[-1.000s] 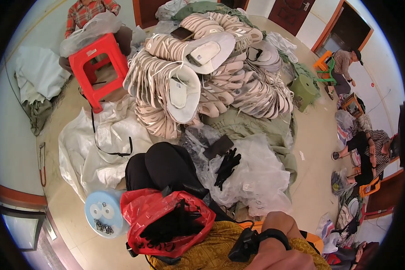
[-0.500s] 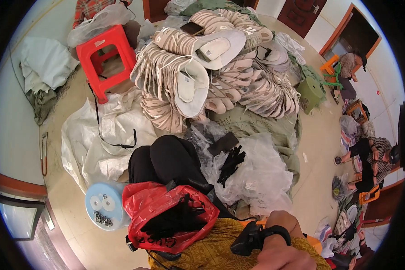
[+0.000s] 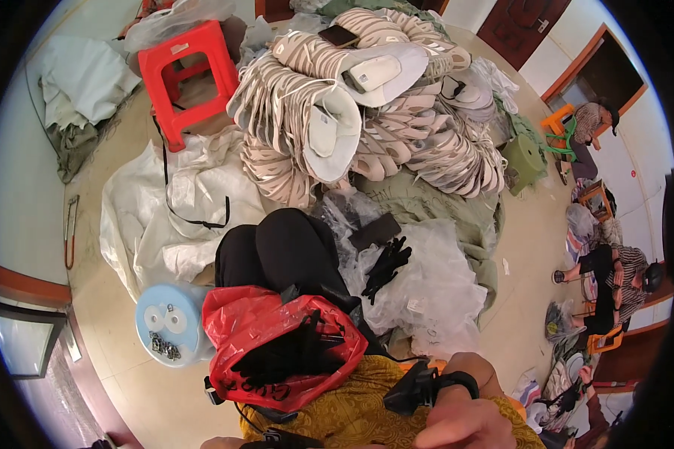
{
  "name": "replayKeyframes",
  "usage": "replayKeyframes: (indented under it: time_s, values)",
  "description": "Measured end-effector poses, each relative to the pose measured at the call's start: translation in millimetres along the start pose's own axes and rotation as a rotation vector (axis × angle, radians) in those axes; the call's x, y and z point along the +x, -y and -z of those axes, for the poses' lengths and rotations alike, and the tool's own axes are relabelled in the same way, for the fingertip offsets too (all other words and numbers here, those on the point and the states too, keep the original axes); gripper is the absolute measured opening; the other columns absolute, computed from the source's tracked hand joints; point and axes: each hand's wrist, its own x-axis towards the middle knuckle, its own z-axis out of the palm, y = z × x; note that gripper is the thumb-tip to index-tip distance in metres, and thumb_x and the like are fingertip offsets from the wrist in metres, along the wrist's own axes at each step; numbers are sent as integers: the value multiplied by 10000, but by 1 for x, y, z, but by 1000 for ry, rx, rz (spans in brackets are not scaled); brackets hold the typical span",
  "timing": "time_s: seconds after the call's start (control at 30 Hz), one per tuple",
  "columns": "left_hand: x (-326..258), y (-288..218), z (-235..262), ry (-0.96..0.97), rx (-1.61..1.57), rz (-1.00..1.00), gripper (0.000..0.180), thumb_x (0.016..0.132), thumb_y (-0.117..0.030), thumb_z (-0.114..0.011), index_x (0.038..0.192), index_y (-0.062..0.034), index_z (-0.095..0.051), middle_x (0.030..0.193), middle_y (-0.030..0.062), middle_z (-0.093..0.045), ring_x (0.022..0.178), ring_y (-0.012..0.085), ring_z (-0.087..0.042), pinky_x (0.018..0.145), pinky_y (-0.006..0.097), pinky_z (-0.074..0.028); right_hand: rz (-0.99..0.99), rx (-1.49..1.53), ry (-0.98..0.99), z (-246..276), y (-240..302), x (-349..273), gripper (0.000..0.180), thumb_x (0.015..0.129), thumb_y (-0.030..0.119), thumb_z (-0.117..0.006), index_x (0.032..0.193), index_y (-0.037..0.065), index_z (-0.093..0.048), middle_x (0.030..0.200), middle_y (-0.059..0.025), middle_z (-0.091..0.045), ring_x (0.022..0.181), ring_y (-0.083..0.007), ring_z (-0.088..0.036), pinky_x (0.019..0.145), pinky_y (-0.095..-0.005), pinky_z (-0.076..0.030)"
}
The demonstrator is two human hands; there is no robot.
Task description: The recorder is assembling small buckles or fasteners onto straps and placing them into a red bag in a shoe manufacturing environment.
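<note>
A red plastic bag [image 3: 277, 352] full of black pieces rests on my lap, against my black trousers [image 3: 277, 251]. My right hand [image 3: 460, 423] sits low at the picture's edge, right of the bag. It wears a black wrist strap with a black device [image 3: 416, 389] beside it, and its fingers are cut off by the rim. A sliver of skin at the lower edge [image 3: 221, 443] may be my left hand. Black gloves [image 3: 386, 266] lie on clear plastic sheeting [image 3: 434, 292] right of my knees.
A big heap of beige and white shoe uppers [image 3: 352, 112] fills the floor ahead. A red stool [image 3: 183, 78] stands far left and a white sack [image 3: 165, 217] lies on the left. A blue round lid with metal bits [image 3: 165, 325] is nearby. People sit at the right [image 3: 614, 277].
The view has tipped slightly, so the heap and stool sit higher in the picture. My right hand has sunk a little toward the lower edge. The red bag stays on my lap.
</note>
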Motion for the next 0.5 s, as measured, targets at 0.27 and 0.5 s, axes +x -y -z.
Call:
replayKeyframes:
  time_s: [0.27,0.5]
  values:
    - [-20,75,3,-75,406,-73,281,618,26,-583,878,40,-477,770,146,-569,617,253,-572,518,307,-494,-616,73,150,2,-44,-35,307,575,19,-732,854,-8,-609,745,-66,-575,627,-185,-563,512,-227,-428]
    - [-27,89,4,-203,647,-138,224,580,69,-608,777,7,-520,792,130,-579,679,278,-578,538,312,-503,-1207,578,108,-4,-33,-40,355,587,-9,-746,907,-35,-595,760,-65,-600,619,-96,-546,508,-200,-393]
